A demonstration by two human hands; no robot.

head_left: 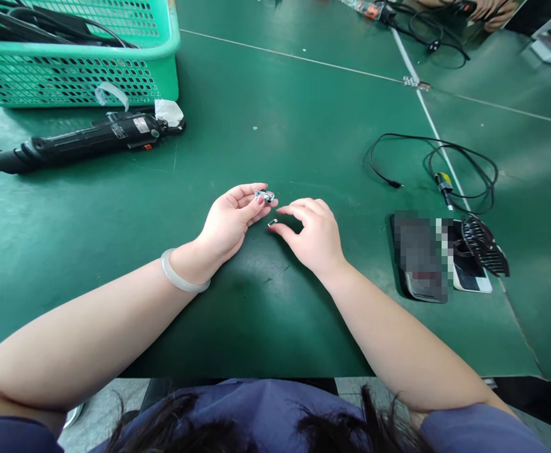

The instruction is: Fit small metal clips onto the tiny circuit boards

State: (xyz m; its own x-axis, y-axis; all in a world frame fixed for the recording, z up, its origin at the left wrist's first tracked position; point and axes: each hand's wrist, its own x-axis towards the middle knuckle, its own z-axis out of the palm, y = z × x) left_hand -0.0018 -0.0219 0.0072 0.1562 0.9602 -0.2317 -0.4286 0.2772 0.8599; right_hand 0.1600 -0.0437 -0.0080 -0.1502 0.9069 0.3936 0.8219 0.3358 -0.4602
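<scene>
One metallic part (268, 196) is pinched in the left hand (227, 220) — right hand (317, 235) parted, tiny piece (272, 222) at its thumb tip.

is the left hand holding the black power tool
No, the black power tool lies on the green table beside the basket, while the left hand holds a small shiny part.

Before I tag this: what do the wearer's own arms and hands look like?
Left hand and right hand are ungloved, with red polish on the left thumbnail. A pale, smooth bangle rings the left wrist. Blue-purple sleeves stop near the elbows; the forearms are bare.
</scene>
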